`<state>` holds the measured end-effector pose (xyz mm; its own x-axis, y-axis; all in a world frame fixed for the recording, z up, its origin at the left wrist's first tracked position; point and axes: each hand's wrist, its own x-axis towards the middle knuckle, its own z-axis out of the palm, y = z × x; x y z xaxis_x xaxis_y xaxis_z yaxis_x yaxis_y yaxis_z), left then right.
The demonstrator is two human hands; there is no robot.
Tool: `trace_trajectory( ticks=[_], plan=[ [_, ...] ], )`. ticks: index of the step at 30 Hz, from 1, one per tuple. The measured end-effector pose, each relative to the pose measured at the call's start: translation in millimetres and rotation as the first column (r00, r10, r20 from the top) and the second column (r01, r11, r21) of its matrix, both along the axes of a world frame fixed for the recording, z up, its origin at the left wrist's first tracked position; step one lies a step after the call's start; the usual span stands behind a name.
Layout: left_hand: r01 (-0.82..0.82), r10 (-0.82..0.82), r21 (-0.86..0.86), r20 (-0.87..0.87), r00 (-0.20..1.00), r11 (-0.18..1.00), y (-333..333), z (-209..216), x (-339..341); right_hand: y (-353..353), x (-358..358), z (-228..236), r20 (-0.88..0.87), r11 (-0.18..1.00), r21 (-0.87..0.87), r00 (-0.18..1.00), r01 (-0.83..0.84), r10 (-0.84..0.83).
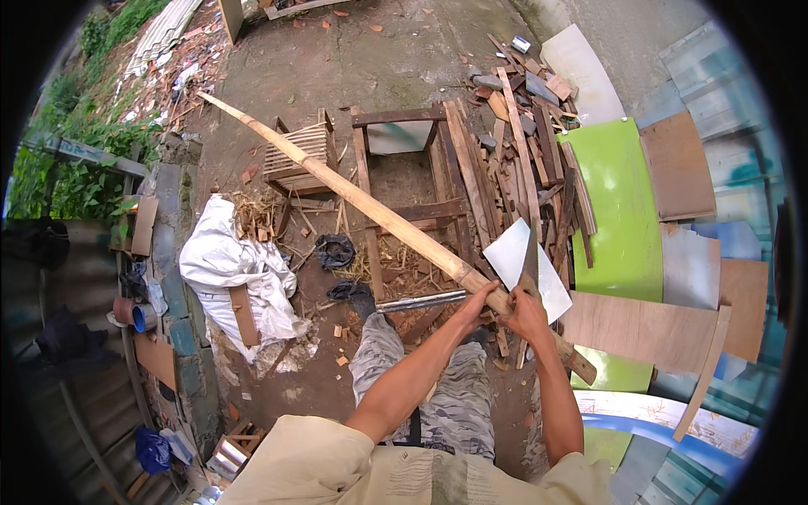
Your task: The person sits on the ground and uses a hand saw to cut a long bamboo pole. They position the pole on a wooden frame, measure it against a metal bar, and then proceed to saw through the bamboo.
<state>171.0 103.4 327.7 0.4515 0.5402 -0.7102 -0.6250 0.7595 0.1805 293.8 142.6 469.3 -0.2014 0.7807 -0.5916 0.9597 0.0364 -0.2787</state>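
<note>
A long pale bamboo pole (362, 202) slants across the view, from the far left down to its thick end at my right. My left hand (477, 308) is wrapped round the pole close to that thick end. Just beside it, my right hand (526, 315) is closed on a large knife (531, 257), its dark flat blade pointing away from me, against the pole's side. The knife's handle is hidden in my fingers. Under the pole stands a wooden frame (368, 236) with a metal bar across its near side.
Beyond the knife lies a white sheet (507, 252). A pile of scrap wood (543, 151) spreads at the far right, beside a bright green panel (619, 202) and a plywood strip (644, 324). At left are a white sack (227, 261), a slatted crate (296, 154) and a block wall (178, 286).
</note>
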Motion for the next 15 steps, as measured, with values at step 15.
trace_trajectory(
  ticks=[15],
  plan=[
    [0.640,-0.603,0.103,-0.249,0.758,0.762,-69,-61,-103,-42,67,-151,-0.189,0.890,-0.451,0.967,0.067,-0.168]
  ],
)
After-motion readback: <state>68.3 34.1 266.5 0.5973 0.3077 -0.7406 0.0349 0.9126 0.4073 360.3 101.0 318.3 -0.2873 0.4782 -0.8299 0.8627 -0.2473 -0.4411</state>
